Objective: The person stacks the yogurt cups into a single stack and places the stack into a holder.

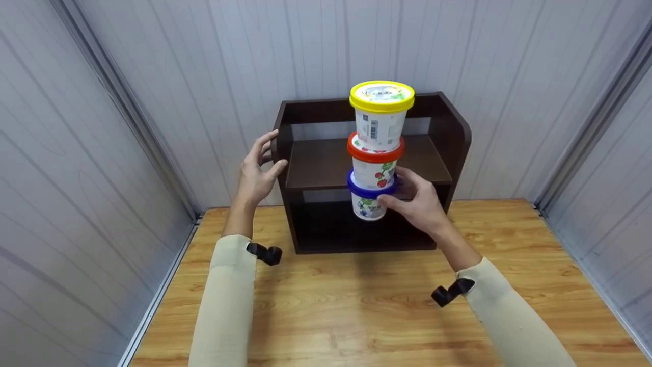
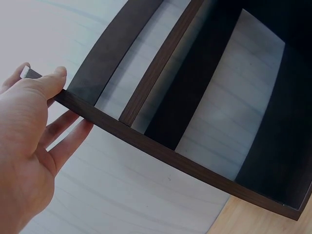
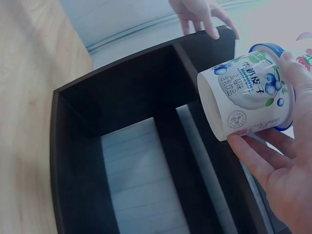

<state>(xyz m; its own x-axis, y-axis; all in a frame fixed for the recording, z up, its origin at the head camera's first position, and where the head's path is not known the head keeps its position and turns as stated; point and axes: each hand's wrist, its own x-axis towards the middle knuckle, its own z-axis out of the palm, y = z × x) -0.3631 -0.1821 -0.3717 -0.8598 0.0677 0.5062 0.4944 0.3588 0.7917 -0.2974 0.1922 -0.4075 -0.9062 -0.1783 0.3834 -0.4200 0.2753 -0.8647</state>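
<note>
My right hand [image 1: 420,204] grips the blue-lidded tub [image 3: 248,92], which carries blueberry pictures and forms the bottom of a stack. On it stands a red-lidded tub [image 1: 374,171] with cherry-like fruit on its side, and a yellow-lidded tub [image 1: 382,125] tops the column, tilted slightly. In the head view the stack overlaps the front of a dark brown two-tier shelf [image 1: 321,162]. My left hand [image 1: 257,176] holds the front edge of the shelf's left side panel, thumb on one face and fingers on the other, as the left wrist view shows.
The shelf stands on a wood-grain surface [image 1: 326,306] against a pale panelled back wall [image 1: 244,61]. Side walls rise at left and right. A black camera mount [image 1: 265,253] sits on the left sleeve, and another [image 1: 452,291] on the right.
</note>
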